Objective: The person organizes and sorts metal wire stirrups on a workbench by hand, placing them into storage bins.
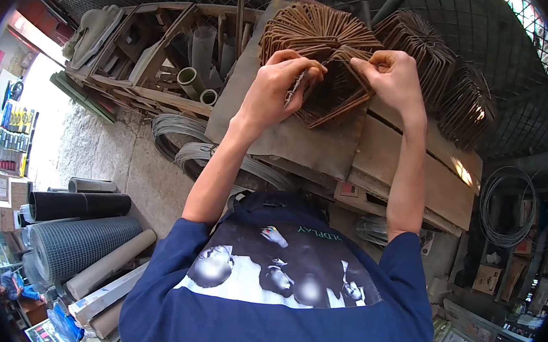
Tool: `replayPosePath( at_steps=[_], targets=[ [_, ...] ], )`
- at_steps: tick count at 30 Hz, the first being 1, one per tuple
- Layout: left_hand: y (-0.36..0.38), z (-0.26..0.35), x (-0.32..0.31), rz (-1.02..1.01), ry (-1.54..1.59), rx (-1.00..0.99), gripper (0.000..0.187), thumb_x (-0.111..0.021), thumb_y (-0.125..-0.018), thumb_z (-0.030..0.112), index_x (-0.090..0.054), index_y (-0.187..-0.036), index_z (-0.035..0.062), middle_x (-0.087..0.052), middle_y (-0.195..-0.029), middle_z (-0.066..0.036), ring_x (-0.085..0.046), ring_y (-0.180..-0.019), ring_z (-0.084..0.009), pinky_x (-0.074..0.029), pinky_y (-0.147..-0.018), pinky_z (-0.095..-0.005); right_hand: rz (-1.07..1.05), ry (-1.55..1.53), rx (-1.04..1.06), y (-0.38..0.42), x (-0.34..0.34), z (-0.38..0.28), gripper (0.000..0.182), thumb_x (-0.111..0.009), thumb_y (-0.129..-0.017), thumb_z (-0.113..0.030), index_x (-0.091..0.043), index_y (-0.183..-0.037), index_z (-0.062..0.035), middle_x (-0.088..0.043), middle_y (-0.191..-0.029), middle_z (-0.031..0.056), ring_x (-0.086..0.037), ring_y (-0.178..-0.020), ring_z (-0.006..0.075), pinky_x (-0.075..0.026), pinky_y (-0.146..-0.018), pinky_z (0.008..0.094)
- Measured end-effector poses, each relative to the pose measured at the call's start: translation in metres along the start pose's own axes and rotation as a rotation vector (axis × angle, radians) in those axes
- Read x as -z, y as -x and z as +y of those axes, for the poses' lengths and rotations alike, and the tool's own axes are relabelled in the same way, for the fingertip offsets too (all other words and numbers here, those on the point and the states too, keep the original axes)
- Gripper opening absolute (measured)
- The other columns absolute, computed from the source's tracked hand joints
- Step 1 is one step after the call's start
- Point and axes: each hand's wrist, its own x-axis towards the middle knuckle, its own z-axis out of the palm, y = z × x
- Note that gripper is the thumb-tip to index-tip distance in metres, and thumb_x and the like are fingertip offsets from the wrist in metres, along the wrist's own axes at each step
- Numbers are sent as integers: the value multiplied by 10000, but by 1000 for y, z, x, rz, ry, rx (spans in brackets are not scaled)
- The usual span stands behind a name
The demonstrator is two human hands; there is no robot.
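A bundle of rusty bent metal frames lies fanned out on a board-topped bench. My left hand, at the bundle's near left side, is closed round a small patterned metallic piece. On the right, my right hand pinches at the upper right corner of the nearest square frames. Its fingertips touch the rusty metal there. What lies between the fingertips of either hand is too small to make out.
More rusty frame bundles stand at the back right. Coils of grey wire lie below the bench's left edge. A wooden crate with tubes is at the back left; mesh rolls lie lower left. Another wire coil hangs at right.
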Motion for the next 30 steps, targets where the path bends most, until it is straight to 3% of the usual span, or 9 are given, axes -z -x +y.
replayPosePath(
  at_steps=[5,9,12,14,18,21,26,30],
  targets=[
    [13,-3,-5,-29,-14,-5,164,-614,-806,23,-615,-967,55,-672,-914,-49,-590,-913,-282,-467,-830,-351,-28,-17,-3,-5,1,1,351,-737,-758,-293,-692,-799,52,-633,-600,139,-607,-530,153,-480,-540,279],
    [12,0,-3,-68,-53,-72,125,-602,-835,44,-612,-958,63,-671,-936,-54,-593,-910,-280,-466,-834,-362,-8,-76,27,-8,2,-1,344,-750,-742,-276,-695,-809,57,-642,-611,144,-623,-554,158,-487,-549,284],
    [12,-4,-1,-46,-46,-60,179,-561,-803,-62,-619,-948,26,-681,-917,-64,-588,-854,-246,-475,-806,-328,8,-67,45,-5,0,0,331,-747,-743,-261,-693,-797,61,-642,-603,136,-617,-541,148,-480,-533,273],
    [11,-9,3,-52,55,40,93,-585,-837,36,-616,-925,43,-678,-917,-55,-603,-901,-272,-457,-847,-356,31,-73,71,-1,-1,-1,322,-742,-747,-252,-692,-788,63,-642,-597,130,-609,-526,139,-474,-522,264],
    [7,-18,5,-2,84,48,115,-530,-823,-36,-631,-838,18,-683,-802,-58,-581,-753,-212,-427,-818,-306,60,-117,30,14,-7,-3,266,-719,-775,-212,-694,-767,53,-606,-538,81,-529,-478,75,-414,-468,241],
    [11,-26,3,38,75,75,213,-484,-884,-47,-690,-911,-1,-671,-779,-61,-531,-755,-156,-443,-744,-266,125,-183,-36,34,-18,-8,249,-713,-787,-201,-694,-751,45,-562,-500,43,-472,-465,50,-369,-446,240],
    [6,-37,5,30,109,37,209,-454,-904,-50,-657,-861,-18,-667,-789,-50,-516,-762,-143,-437,-766,-266,259,-287,-82,42,-37,5,240,-706,-805,-178,-692,-709,42,-463,-449,-25,-358,-431,26,-255,-406,231],
    [7,-39,0,77,196,69,175,-467,-877,-45,-630,-821,-14,-689,-811,-45,-507,-708,-150,-408,-783,-267,277,-311,-83,43,-38,7,237,-701,-812,-165,-689,-693,40,-437,-444,-44,-341,-425,16,-227,-400,226]
  ],
)
